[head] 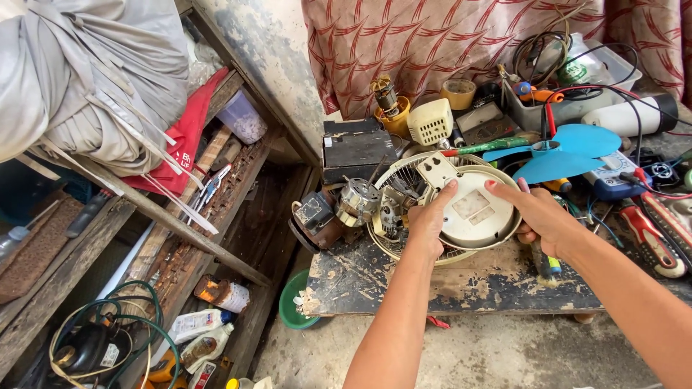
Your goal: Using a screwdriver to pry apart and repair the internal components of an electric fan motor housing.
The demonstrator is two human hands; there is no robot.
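A round cream fan housing lies on a worn wooden table, over a wire fan guard. My left hand grips the housing's left edge, thumb on top. On the right rim rests my right hand, fingers spread across the top; a small tool with a yellow and blue handle lies just below that hand. A bare fan motor sits just left of the housing. A blue fan blade lies behind my right hand.
Wires, a multimeter, red-handled tools, a grey bin and a black box crowd the table. Wooden shelves with bottles and a cable coil stand at left. A green bowl sits on the floor.
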